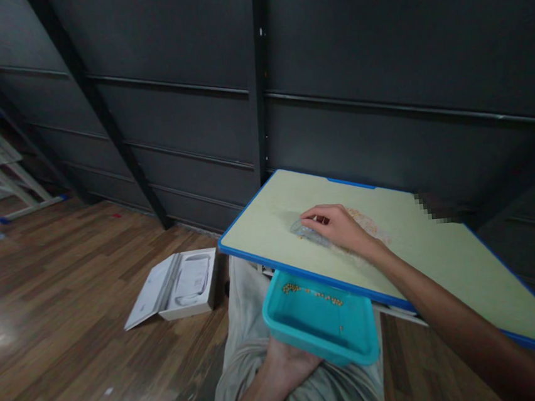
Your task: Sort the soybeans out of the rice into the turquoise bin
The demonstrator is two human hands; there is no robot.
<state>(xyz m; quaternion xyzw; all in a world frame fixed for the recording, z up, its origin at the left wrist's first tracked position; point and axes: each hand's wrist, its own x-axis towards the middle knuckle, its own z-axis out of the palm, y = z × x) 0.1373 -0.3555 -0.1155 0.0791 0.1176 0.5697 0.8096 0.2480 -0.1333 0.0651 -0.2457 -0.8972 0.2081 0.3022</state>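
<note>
My left hand [290,362] supports a turquoise plastic tray [319,345] from beneath, over my lap; most of its fingers are hidden under the tray. Several small golden beads [291,288] lie along the tray's far side, right below the table edge. Above the tabletop [426,273], my right hand [333,222] has its fingers closed on a clear, flat plastic piece [312,233], whose exact kind I cannot make out. A few tiny golden bits rest by that piece. Beyond and beside my right hand spreads a pale orange patch of small bits [369,225].
The pale green table has a raised blue edge. An open white box [193,283] with its lid folded aside sits on the wooden floor [70,308] to the left. A dark panelled wall [185,133] stands behind. Another table's frame [15,187] is at far left.
</note>
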